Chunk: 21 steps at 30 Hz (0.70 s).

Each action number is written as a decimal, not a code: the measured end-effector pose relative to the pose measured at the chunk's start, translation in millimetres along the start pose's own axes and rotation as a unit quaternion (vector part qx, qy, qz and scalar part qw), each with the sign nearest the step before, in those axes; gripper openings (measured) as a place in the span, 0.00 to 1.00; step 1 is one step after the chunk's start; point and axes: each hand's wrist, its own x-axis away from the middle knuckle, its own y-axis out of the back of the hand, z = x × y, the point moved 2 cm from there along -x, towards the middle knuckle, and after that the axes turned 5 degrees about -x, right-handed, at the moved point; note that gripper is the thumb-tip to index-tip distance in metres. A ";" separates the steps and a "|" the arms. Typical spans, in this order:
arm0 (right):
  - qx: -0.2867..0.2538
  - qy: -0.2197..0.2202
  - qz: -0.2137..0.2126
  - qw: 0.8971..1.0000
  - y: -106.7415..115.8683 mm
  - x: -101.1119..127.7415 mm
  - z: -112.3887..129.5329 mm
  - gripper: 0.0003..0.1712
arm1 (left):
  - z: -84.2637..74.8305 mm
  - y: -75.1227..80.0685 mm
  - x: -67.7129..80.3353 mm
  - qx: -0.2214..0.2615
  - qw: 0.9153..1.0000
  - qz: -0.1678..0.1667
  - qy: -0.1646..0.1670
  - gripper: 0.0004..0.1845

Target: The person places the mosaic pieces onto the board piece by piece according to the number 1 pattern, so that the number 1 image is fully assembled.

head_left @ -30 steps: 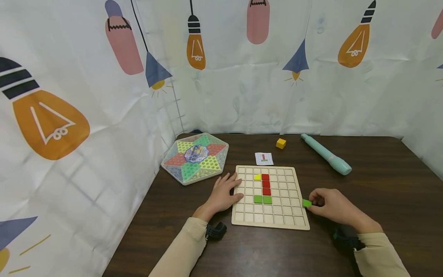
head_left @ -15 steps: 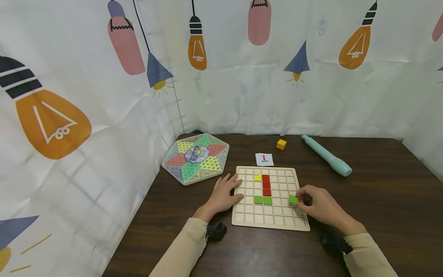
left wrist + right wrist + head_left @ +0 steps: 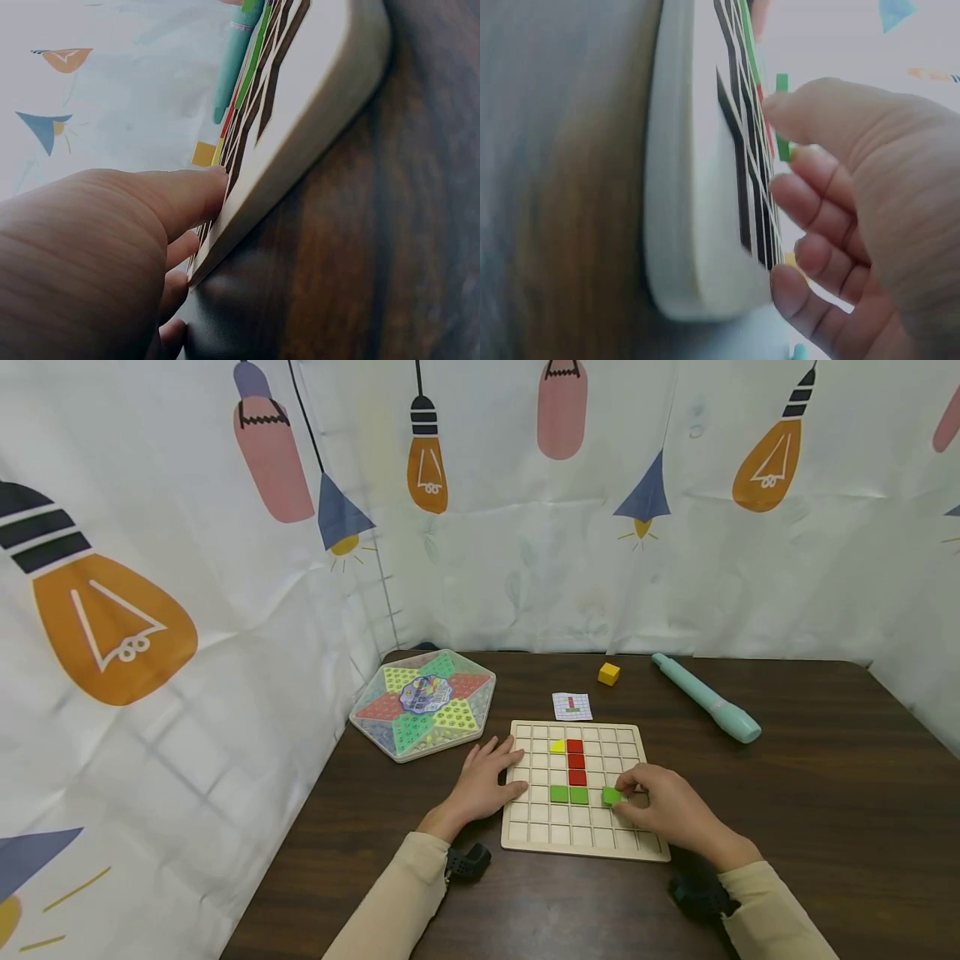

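Note:
A square wooden grid board (image 3: 538,832) lies on the dark table. My left hand (image 3: 480,781) rests on its left edge, fingers spread; the left wrist view shows the thumb (image 3: 196,196) on the rim. Between thumb and index finger my right hand (image 3: 667,806) pinches a green square tile (image 3: 611,796), over the right half of the board. In the right wrist view this green tile (image 3: 782,112) stands off the grid surface. Set in the grid are a yellow tile (image 3: 557,747), a column of red tiles (image 3: 576,762) and two green tiles (image 3: 568,794) side by side.
Behind the board lies a small printed card (image 3: 572,707). Farther back are a yellow cube (image 3: 608,674) and a mint-green cylindrical case (image 3: 705,697). A hexagonal Chinese checkers box (image 3: 423,703) sits at the back left. A patterned curtain (image 3: 510,577) hangs behind the table.
My right hand has carried the green tile leftward, from just off the board's right edge to above its right half. The left hand has stayed in place.

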 end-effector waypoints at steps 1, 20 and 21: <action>0.001 0.001 0.002 1.000 -0.8 -0.5 0.7 0.09 | -0.2 0.1 0.2 0.001 1.000 0.000 -0.001 0.31; 0.020 0.026 -0.012 0.999 -11.7 -5.1 1.5 0.11 | 0.5 0.1 1.1 0.010 1.000 -0.007 -0.013 0.30; 0.019 0.026 -0.012 0.999 -11.9 -5.1 1.6 0.11 | 0.7 -0.3 1.0 0.012 1.000 -0.009 -0.013 0.30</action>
